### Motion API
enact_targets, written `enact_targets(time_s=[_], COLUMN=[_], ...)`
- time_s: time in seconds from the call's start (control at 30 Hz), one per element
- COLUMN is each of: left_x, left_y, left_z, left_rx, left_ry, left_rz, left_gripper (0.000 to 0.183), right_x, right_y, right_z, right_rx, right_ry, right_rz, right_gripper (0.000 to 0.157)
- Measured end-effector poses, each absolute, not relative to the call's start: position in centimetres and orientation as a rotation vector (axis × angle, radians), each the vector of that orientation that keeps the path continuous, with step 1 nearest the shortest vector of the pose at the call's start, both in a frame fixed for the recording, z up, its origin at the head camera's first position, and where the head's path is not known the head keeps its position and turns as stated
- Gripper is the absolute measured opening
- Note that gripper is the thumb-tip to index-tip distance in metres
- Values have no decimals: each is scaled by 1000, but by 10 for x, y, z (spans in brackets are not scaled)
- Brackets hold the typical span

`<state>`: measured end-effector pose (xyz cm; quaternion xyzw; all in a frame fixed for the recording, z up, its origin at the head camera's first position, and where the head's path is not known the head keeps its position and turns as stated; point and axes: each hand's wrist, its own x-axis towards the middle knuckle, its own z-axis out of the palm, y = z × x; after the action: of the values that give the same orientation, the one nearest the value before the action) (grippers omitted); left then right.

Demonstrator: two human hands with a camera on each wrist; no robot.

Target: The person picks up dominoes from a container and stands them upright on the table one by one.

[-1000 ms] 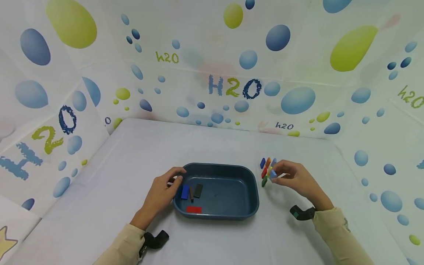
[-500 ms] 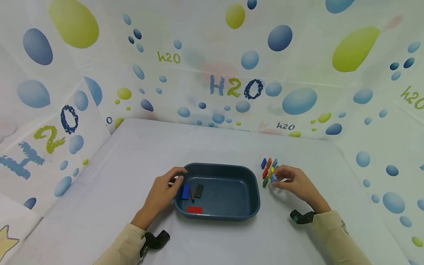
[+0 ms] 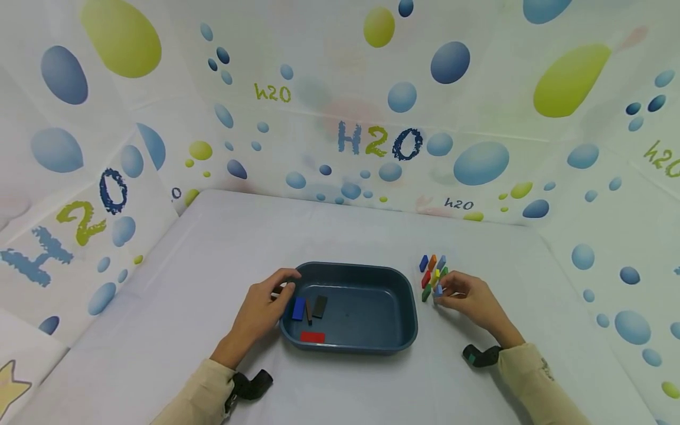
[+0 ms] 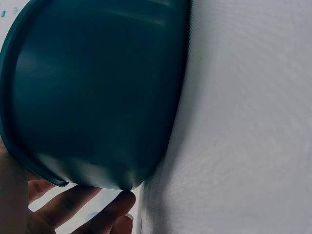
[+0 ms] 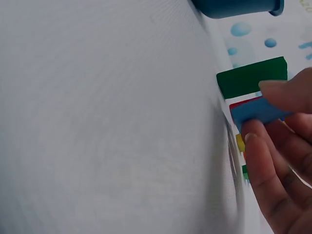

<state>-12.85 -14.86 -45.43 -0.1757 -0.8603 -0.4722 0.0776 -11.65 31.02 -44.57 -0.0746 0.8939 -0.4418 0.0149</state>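
My right hand [image 3: 467, 296] pinches a light blue domino [image 5: 258, 110] between thumb and fingers, upright at the near end of a cluster of standing dominoes. Beside it stands a green domino [image 5: 252, 77]. Farther back in the head view are red [image 3: 426, 278], yellow [image 3: 435, 277], dark blue [image 3: 423, 263], orange [image 3: 432, 261] and another light blue domino [image 3: 442, 261]. My left hand [image 3: 261, 307] grips the left rim of a dark teal plastic basin [image 3: 347, 349], its fingers against the outer wall [image 4: 97, 107] in the left wrist view.
Inside the basin, at its left, lie a blue domino [image 3: 298, 309], a brown one [image 3: 308, 311], a black one [image 3: 320, 307] and a red one [image 3: 312, 337]. A white cloth [image 3: 239, 230] covers the table. Printed sheets [image 3: 319, 59] rise behind and at both sides.
My right hand has lowered the light blue domino slightly, down to the near end of the standing group. The left hand and the basin have stayed put.
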Motion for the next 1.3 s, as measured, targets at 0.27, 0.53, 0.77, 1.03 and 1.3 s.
enact_targets(time_s=[0.27,0.53,0.77,1.03,1.3], left_x=[-129,-129,-128,-129,-130], left_y=[-148,-148,-147,-147,-145], left_z=[-453,-453,-453,-453,-454], left_rx=[-532,-530,-525,-532,-548], left_ry=[-2582,-2590,-2594,-2594,-2569], left_rz=[-1403,-1403,-1408,-1402,-1389], left_gripper=[22,22,23,23,21], right_x=[-117,-116,-114,-116,-108], right_y=[310,308,308,322,331], right_z=[-453,-454,-451,-431,-403], right_rx=[-215,-185,-185,-291,-255], right_ry=[2849,2867,2845,2761,2840], right_rz=[-1362,-1350,-1319,-1249,-1168], right_gripper=[24,27,28,27,18])
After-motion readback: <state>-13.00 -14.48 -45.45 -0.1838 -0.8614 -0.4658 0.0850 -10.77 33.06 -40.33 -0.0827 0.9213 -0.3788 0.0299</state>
